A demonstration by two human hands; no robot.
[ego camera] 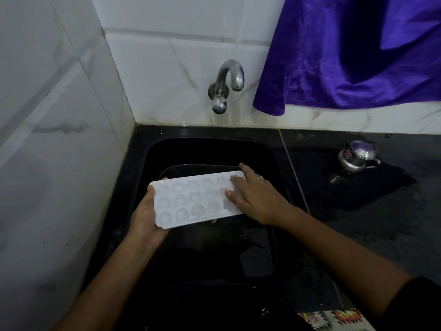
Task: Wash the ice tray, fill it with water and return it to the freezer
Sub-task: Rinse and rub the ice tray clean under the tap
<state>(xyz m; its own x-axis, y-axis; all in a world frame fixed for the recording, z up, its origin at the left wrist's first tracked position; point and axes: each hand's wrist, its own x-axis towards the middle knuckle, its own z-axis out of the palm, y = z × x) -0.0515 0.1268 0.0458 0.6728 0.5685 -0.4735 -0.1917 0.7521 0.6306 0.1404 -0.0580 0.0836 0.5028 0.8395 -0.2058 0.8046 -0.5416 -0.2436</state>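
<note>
I count one sink [214,149]. Over it there is one ice tray [191,201], with two hands on it: one left hand [145,218] and one right hand [255,199]. Behind the sink is one tap [226,82]. Right of the sink are one purple cloth [346,56] and one steel pot [358,156].

You face a corner of white marbled wall tiles [167,44]; a purple cloth [334,68] hangs over the wet black table [381,223], a steel pot [358,156] on it.

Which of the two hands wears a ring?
The right hand, resting flat on the white plastic ice tray; the left hand, gripping the tray's other end, shows none.
</note>
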